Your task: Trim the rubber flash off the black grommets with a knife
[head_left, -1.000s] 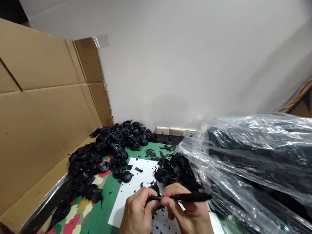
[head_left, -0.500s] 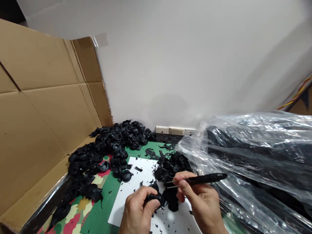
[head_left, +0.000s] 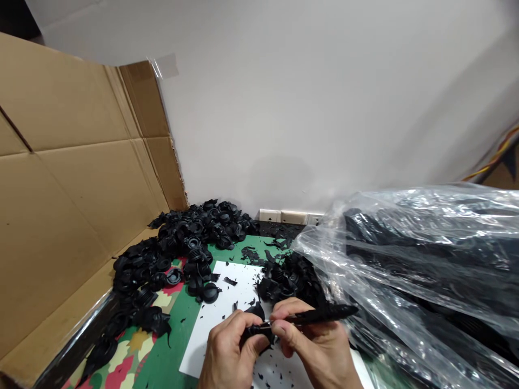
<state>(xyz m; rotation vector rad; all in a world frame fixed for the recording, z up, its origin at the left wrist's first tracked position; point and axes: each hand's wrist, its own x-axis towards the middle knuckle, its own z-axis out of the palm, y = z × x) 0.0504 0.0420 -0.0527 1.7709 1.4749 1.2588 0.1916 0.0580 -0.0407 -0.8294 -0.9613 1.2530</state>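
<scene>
My left hand (head_left: 232, 348) is closed around a small black rubber part (head_left: 256, 330), pinched between thumb and fingers above a white sheet (head_left: 203, 337). A dark flap of rubber (head_left: 256, 310) sticks up behind the fingers. In my right hand (head_left: 314, 346) are black-handled tweezers (head_left: 320, 315), held like a pen. Their thin metal tips point left and meet the rubber part; my fingers hide exactly where they touch. The fingertips of both hands are close together. Black scraps (head_left: 231, 281) are scattered over the sheet.
Ribbed black rubber parts (head_left: 194, 246) are heaped on the left, beside a cardboard wall (head_left: 81, 178). Behind my right hand lies a pile of black scraps (head_left: 290, 278). A clear plastic bag (head_left: 421, 243) with black contents fills the right side. Wall sockets (head_left: 294, 217) line the back.
My right hand has moved left and slightly down, bringing the tweezer tips from apart to the rubber part. My left hand stays nearly in place with its grip unchanged.
</scene>
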